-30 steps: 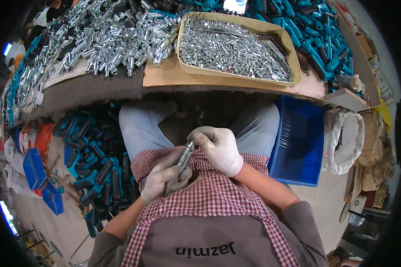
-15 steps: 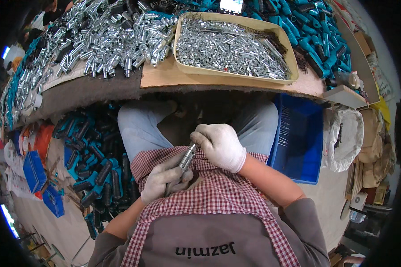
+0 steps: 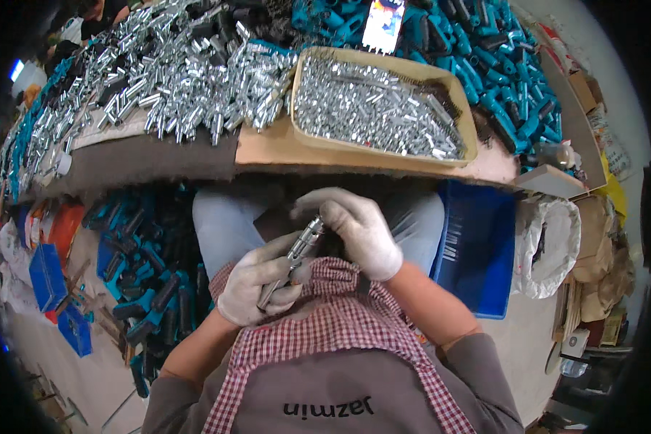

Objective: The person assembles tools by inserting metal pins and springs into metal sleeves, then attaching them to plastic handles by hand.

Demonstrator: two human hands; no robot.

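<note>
— Left gloved hand [image 3: 257, 286] grips the slim silver metal rod [image 3: 294, 258] over the lap; right gloved hand [image 3: 358, 231] pinches its upper tip
— Best keep the rod steady while the tip is worked

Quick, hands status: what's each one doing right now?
Left hand: closed around a metal rod.
Right hand: fingers pinching the rod's upper end.

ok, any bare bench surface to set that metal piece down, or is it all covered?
One free patch: the bare tan bench strip between the loose silver parts heap and the shallow tray of small silver pieces. A thinner bare margin runs right of the tray. Everything farther back is packed with teal handles. Both gloved hands, left and right, hold the metal piece over the lap.
</note>
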